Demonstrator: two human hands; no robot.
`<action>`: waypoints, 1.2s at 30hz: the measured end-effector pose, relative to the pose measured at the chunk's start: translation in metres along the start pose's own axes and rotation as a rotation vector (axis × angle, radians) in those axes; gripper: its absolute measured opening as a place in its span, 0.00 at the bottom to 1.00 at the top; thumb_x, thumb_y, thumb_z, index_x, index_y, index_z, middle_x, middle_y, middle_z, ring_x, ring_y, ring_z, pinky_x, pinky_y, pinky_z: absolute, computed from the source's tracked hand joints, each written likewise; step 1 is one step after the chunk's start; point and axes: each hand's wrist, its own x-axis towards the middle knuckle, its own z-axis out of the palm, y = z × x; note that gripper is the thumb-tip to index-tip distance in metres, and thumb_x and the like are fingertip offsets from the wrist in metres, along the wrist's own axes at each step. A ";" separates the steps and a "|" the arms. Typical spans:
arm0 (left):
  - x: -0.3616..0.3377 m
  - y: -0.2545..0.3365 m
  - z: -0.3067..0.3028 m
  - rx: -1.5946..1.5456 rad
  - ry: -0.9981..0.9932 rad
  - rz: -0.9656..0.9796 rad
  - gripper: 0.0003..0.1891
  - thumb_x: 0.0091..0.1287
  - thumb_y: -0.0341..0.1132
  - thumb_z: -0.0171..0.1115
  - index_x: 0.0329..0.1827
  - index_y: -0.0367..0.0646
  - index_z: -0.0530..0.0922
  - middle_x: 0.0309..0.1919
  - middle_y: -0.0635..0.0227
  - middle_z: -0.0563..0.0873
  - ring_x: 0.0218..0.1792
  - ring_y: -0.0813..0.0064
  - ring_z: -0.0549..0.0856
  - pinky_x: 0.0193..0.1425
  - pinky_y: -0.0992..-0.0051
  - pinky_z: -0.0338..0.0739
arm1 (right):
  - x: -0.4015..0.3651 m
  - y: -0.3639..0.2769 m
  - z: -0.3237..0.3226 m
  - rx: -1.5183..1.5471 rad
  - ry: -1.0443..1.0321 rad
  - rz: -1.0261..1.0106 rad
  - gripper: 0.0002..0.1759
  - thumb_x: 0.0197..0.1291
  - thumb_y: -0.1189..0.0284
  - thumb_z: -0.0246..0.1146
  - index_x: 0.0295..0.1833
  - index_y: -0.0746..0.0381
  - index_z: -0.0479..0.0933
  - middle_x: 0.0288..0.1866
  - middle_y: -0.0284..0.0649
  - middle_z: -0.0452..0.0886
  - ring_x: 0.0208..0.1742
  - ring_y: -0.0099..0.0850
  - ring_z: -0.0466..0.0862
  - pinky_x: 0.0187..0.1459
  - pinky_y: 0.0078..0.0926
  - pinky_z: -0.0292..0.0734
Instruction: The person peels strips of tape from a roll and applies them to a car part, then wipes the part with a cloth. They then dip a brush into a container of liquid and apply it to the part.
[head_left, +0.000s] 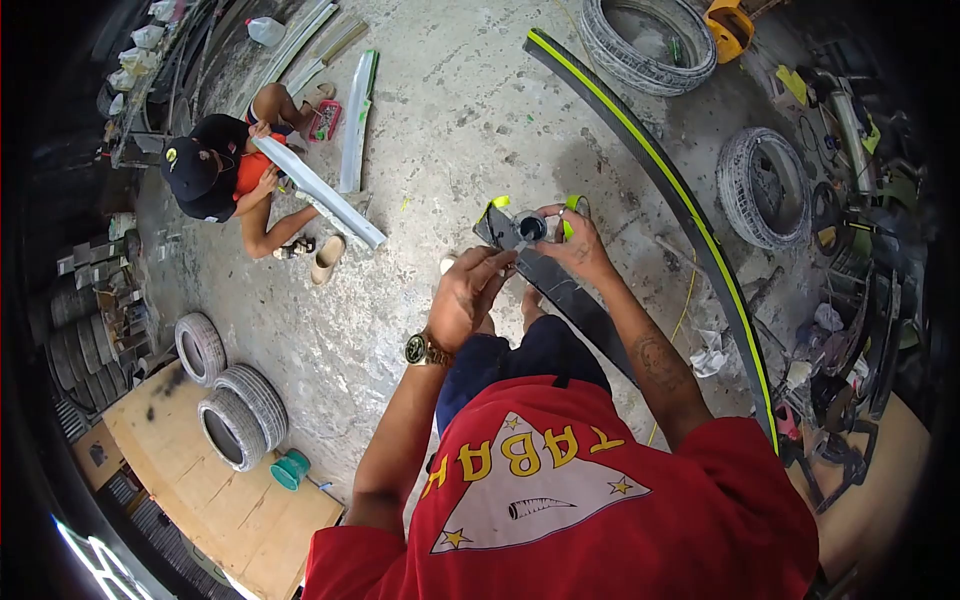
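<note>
A small round cup with dark contents sits over the end of a long black panel. My right hand grips its right side, finger and thumb at the rim. Closed in a pinch, my left hand has its fingertips right at the cup's near edge. A thin greyish piece shows at those fingertips; I cannot tell what it is. Beside my right fingers stands a roll of yellow-green tape. Strips of the same tape mark the panel's far end.
A long curved black strip with a yellow-green line lies to the right. At the left, a person in a black cap holds a silvery panel. Tires and a green bucket stand around the concrete floor.
</note>
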 end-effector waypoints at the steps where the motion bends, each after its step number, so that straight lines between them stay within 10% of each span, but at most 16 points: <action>1: 0.000 0.000 0.000 0.050 -0.023 0.054 0.15 0.66 0.25 0.70 0.55 0.41 0.87 0.44 0.58 0.88 0.45 0.54 0.87 0.49 0.63 0.83 | 0.000 0.001 -0.003 0.002 0.006 0.002 0.27 0.46 0.71 0.83 0.54 0.55 0.84 0.41 0.31 0.85 0.29 0.22 0.75 0.36 0.25 0.74; 13: 0.008 0.001 -0.036 -0.031 0.201 -0.137 0.09 0.69 0.27 0.72 0.50 0.36 0.89 0.40 0.61 0.91 0.36 0.73 0.87 0.42 0.74 0.82 | 0.017 0.032 -0.014 0.205 0.075 0.063 0.27 0.49 0.72 0.82 0.57 0.56 0.84 0.44 0.33 0.85 0.33 0.24 0.78 0.42 0.26 0.77; 17: 0.027 -0.046 -0.038 -0.236 0.257 -0.417 0.16 0.76 0.38 0.69 0.57 0.36 0.86 0.38 0.68 0.88 0.38 0.80 0.85 0.43 0.78 0.81 | 0.034 0.046 -0.008 0.318 -0.208 0.017 0.34 0.47 0.66 0.85 0.61 0.57 0.84 0.59 0.38 0.86 0.54 0.32 0.83 0.60 0.30 0.77; 21: 0.069 -0.100 -0.036 -0.059 0.085 -0.296 0.13 0.75 0.39 0.69 0.55 0.40 0.87 0.41 0.65 0.90 0.38 0.77 0.87 0.42 0.75 0.83 | 0.037 0.040 -0.004 0.179 -0.339 -0.069 0.38 0.44 0.62 0.86 0.63 0.58 0.83 0.73 0.41 0.81 0.73 0.37 0.77 0.74 0.33 0.69; 30: 0.161 -0.136 -0.033 0.060 -0.544 -0.131 0.09 0.72 0.31 0.71 0.52 0.39 0.87 0.43 0.64 0.92 0.41 0.74 0.88 0.43 0.71 0.81 | 0.002 0.047 0.001 0.382 -0.298 -0.019 0.34 0.48 0.66 0.84 0.62 0.61 0.82 0.77 0.45 0.76 0.75 0.37 0.76 0.75 0.36 0.68; 36: 0.156 -0.129 -0.052 0.096 -0.339 -0.117 0.11 0.75 0.37 0.68 0.52 0.38 0.87 0.42 0.64 0.91 0.40 0.76 0.88 0.43 0.75 0.82 | 0.028 0.045 -0.006 0.333 -0.397 0.004 0.36 0.45 0.67 0.86 0.63 0.60 0.83 0.79 0.40 0.75 0.76 0.36 0.76 0.75 0.35 0.69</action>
